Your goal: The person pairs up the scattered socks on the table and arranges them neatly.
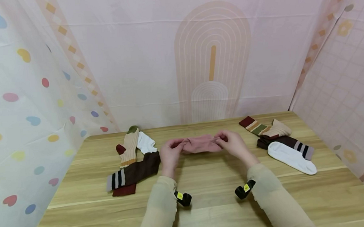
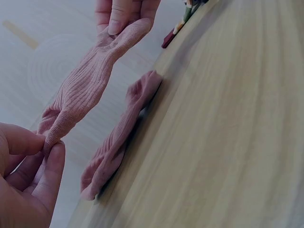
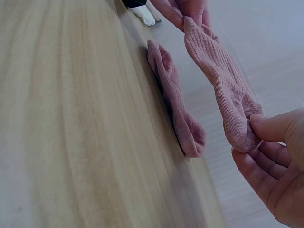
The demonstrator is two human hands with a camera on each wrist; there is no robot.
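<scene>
A ribbed pink sock (image 1: 202, 144) is stretched lengthwise between both hands, raised above the table. My left hand (image 1: 171, 155) pinches one end of it between thumb and fingers. At the other end, my right hand (image 1: 234, 146) pinches the smoother, rounded part of the sock (image 3: 223, 83). Below the held one, a second pink sock (image 2: 121, 135) lies on the tabletop; in the head view I cannot clearly tell it apart from the raised one.
On the left lie a beige sock (image 1: 130, 144) with green and maroon parts, a white sock (image 1: 145, 142) and a dark brown striped sock (image 1: 141, 170). At the right are a matching multicoloured sock (image 1: 276, 128), striped brown sock (image 1: 291, 145) and white sock (image 1: 291, 158). Patterned cloth (image 1: 142, 70) hangs behind.
</scene>
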